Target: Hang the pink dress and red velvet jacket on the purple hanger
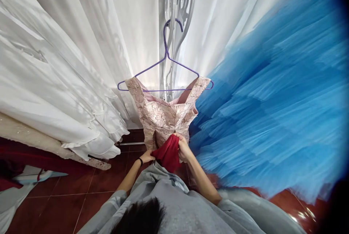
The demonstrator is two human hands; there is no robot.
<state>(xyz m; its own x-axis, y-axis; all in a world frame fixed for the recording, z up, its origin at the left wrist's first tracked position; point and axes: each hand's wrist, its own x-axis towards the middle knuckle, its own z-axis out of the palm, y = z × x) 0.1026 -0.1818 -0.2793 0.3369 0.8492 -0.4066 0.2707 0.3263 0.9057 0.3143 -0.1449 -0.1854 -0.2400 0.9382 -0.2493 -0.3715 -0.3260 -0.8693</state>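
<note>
A piece of dark red fabric (167, 154) is stretched between my two hands in front of my body. My left hand (147, 156), with a black band at the wrist, grips its lower left edge. Higher up, the fingers of my right hand (184, 147) are closed on its upper right corner. Just behind the cloth, a pale pink dress (163, 114) with a raised floral pattern hangs by its straps from a purple hanger (167, 55). The red fabric hides the lower part of the dress.
The hanger hooks onto a white scrolled metal stand (188, 12). White curtains (98, 16) hang behind and to the left. A large blue tulle skirt (275, 99) fills the right side. Dark red floor tiles (68, 205) lie below, with more garments (35, 170) at lower left.
</note>
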